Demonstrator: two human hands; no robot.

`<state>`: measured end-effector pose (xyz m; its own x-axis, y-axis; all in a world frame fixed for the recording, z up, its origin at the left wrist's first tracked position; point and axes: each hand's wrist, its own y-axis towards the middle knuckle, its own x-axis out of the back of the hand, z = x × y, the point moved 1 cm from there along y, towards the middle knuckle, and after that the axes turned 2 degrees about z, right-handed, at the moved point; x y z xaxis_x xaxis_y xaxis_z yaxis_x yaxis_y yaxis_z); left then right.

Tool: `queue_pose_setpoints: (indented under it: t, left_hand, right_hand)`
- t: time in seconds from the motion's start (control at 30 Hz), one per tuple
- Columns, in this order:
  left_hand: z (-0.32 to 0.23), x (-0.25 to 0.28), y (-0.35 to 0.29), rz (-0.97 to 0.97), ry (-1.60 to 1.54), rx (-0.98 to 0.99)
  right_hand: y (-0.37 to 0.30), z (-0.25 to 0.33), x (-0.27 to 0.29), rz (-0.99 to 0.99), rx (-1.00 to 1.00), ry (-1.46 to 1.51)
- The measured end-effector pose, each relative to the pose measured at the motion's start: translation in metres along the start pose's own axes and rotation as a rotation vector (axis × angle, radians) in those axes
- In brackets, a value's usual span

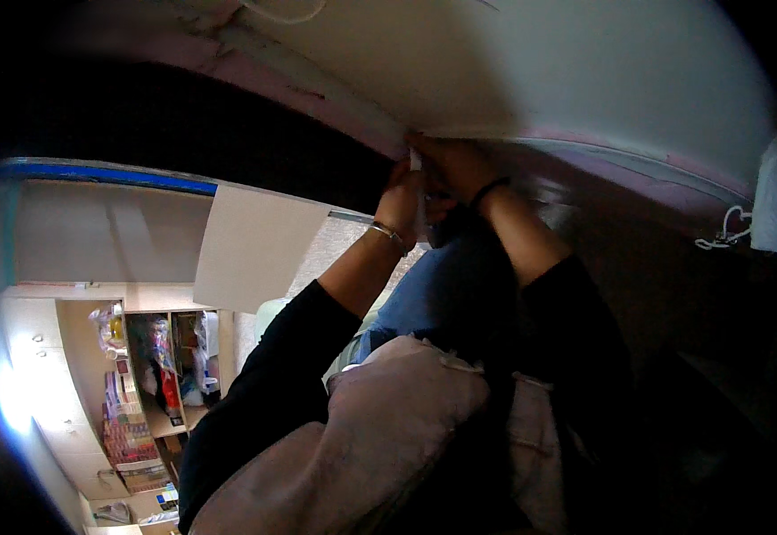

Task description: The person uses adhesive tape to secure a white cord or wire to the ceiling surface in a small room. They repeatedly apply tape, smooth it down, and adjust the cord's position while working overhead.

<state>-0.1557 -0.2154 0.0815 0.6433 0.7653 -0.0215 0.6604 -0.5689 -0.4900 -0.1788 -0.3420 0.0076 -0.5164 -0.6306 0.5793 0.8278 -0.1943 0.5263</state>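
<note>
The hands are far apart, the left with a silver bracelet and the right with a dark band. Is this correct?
Not far apart: the head view shows the left hand and right hand close together. The silver bracelet and dark band are as you say.

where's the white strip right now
In the head view, the white strip is above and slightly right of the picture's centre, between the left hand and the right hand.

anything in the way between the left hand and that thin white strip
Nothing visible stands between the left hand and the thin white strip: the strip lies right against that hand. The right hand is close on the other side; it is too dark to tell whether it touches.
</note>
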Motion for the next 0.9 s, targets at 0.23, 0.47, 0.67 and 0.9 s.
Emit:
queue_pose_setpoints:
  t: [0.23, 0.47, 0.67, 0.9]
  left_hand:
    - [0.007, 0.006, 0.02, 0.033, -0.16, 0.028]
    - [0.017, 0.001, 0.026, -0.083, -0.043, -0.043]
    - [0.019, 0.001, 0.026, -0.154, 0.173, -0.015]
    - [0.017, 0.007, 0.033, -0.132, 1.127, -0.283]
  right_hand:
    - [0.022, 0.011, 0.019, 0.199, -0.315, 0.451]
    - [0.034, 0.01, 0.033, 0.273, -0.068, -0.031]
    - [0.049, 0.012, 0.044, 0.433, 0.028, -0.151]
    - [0.039, 0.027, 0.034, 0.336, -0.14, -0.237]
